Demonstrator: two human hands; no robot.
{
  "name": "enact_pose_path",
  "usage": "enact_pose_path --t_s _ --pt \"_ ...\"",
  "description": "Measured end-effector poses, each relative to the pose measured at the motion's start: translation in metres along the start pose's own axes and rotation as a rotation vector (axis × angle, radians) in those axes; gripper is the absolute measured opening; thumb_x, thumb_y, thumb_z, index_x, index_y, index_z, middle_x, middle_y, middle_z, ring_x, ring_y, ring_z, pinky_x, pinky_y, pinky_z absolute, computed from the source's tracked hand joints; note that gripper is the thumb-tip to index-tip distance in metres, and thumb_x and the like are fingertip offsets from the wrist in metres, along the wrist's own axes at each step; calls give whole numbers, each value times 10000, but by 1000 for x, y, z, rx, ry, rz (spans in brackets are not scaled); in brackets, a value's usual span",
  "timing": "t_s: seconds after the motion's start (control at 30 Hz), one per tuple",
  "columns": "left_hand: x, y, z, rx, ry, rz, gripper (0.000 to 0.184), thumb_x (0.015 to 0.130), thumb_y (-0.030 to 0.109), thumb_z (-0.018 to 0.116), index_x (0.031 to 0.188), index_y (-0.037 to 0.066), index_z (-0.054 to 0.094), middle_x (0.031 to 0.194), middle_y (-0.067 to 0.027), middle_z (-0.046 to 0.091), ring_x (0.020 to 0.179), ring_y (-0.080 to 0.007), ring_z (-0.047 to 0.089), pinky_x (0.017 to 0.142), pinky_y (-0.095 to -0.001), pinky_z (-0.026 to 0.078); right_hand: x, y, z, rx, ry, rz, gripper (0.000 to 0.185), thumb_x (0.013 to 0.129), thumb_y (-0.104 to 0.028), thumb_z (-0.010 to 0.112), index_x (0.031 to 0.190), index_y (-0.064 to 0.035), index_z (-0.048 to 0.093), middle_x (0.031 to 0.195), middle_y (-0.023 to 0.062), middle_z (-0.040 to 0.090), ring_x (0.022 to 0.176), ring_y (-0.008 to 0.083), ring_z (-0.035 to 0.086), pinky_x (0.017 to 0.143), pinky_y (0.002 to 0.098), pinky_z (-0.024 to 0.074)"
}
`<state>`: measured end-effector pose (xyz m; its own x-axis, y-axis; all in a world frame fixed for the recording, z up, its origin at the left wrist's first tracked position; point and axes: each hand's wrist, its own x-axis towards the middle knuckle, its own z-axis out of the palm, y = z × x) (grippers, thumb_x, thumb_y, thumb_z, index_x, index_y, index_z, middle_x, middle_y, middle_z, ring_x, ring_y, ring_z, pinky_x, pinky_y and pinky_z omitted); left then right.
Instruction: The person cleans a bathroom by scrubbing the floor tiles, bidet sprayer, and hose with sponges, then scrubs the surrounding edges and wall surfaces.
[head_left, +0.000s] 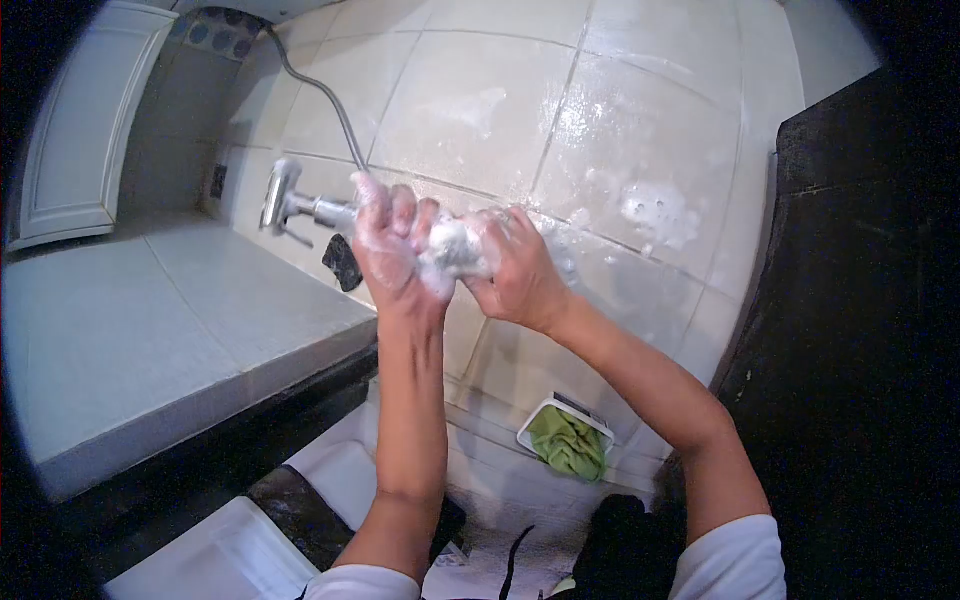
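Observation:
My left hand (393,245) is coated in white suds, its fingers curled. Against it, my right hand (517,268) is closed, also soapy. Between the two is a foam-covered whitish bundle (455,248); both hands grip it, and the lather hides what kind of thing it is. Just left of my left hand, a chrome tap (285,198) juts from the tiled wall, its spout partly behind my fingers. Below the tap is a small dark lump (343,263).
Wet beige tiles (480,105) carry patches of foam (660,215). A grey hose (320,85) runs down towards the tap. A tiled ledge (190,320) lies left, a black panel (850,330) right. Lower down, a white tub (524,434) holds a green cloth (568,443).

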<state>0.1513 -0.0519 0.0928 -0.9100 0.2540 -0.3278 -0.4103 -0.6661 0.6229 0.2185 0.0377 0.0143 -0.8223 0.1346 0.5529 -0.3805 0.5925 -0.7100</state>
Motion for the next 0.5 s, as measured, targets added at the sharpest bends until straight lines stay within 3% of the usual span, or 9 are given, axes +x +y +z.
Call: enact_pose_path --t_s 0.07,0.33,0.5 --pt "-8 6 3 43 10 61 450 943 417 469 610 153 321 520 24 278 448 -107 294 454 -285 367 1 1 4 -46 6 -150 463 714 -207 671 1079 20 501 956 183 563 913 343 569 843 447 423" --pt "-27 3 16 248 138 211 423 958 375 452 614 154 347 522 34 293 446 -106 311 518 -264 366 -9 5 10 78 -12 -101 429 675 -222 703 1002 -3 532 944 170 588 885 324 587 821 437 445" --pt "-39 10 9 201 117 201 408 963 365 448 625 156 352 534 36 295 463 -101 305 513 -259 358 -14 10 8 96 -34 -129 423 670 -220 714 995 -18 534 949 162 592 886 335 587 807 438 457"
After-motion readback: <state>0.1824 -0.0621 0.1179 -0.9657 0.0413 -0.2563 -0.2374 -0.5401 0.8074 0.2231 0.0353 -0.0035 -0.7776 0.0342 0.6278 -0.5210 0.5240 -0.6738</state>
